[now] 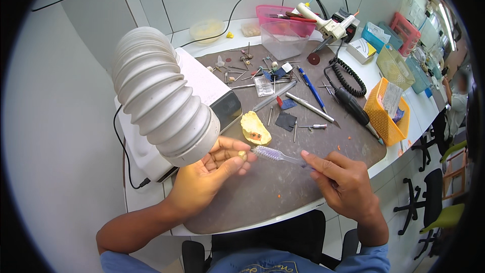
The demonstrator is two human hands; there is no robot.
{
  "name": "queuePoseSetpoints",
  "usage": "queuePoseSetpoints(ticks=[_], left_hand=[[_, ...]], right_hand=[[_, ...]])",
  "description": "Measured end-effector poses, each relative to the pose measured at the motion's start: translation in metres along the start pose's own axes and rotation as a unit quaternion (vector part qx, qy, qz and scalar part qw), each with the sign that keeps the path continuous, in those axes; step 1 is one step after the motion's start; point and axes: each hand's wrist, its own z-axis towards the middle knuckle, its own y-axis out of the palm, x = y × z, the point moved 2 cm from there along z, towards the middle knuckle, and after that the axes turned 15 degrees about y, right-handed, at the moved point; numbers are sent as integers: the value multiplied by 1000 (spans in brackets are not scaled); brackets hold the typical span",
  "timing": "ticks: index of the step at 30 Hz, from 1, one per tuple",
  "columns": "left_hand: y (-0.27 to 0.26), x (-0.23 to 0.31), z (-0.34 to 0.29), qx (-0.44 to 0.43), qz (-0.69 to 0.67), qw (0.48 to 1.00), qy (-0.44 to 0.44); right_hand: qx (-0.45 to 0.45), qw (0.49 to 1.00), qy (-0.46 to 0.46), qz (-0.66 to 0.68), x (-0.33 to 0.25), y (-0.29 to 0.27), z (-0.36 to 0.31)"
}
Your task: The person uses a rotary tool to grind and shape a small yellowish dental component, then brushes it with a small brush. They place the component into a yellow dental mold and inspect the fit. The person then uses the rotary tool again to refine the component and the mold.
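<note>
Between the thumb and fingers of my left hand (pixel 209 169) sits a small yellowish piece (pixel 243 155), too small to make out fully. My right hand (pixel 346 179) is closed round the handle of a clear, purple-tinted toothbrush (pixel 275 154). Its bristled head points left, close to the fingertips of my left hand. Just beyond the brush head, a yellow dental plaster cast (pixel 255 128) lies on the grey-brown mat (pixel 303 182); a reddish-brown spot shows on it. The hose mouth hangs right above my left hand.
A ribbed white suction hose (pixel 156 91) arches over the left side from a white box (pixel 202 78). Burs, a blue pen (pixel 312 88) and a knife (pixel 313 107) lie beyond the cast. At right are a black handpiece (pixel 352 106) with coiled cord and an orange basket (pixel 379 121).
</note>
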Motion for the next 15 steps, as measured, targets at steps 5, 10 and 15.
queuePoseSetpoints(ticks=[5,10,15], left_hand=[[-4,-6,-1,19,-96,994,-45],[-6,-12,-1,0,-154,986,-62],[-7,-10,-4,11,-165,983,-76]], right_hand=[[16,1000,-16,12,-2,4,5],[44,994,-100,21,-9,8,12],[20,986,-152,-66,11,-6,24]])
